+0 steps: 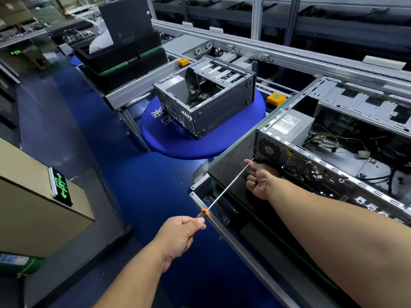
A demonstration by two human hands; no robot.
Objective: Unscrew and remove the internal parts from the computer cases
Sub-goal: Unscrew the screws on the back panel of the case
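An open computer case (315, 172) lies on a black mat (231, 167) at the right, its rear panel facing me, with a grey power supply (289, 123) and loose cables inside. My left hand (180, 234) grips the orange-and-black handle of a long screwdriver (226, 187). Its thin shaft runs up and right to the case's rear corner. My right hand (260, 178) is curled beside the shaft near the tip, thumb touching it, against the case's back panel. A second, emptied case (206, 103) sits on a round blue table (178, 138) further back.
A conveyor frame of aluminium rails (266, 52) runs along the back with orange buttons (275, 98). Black trays (124, 56) stack at the upper left. A beige cabinet (33, 196) with a green lit sign stands at the left. The floor (144, 185) between is blue.
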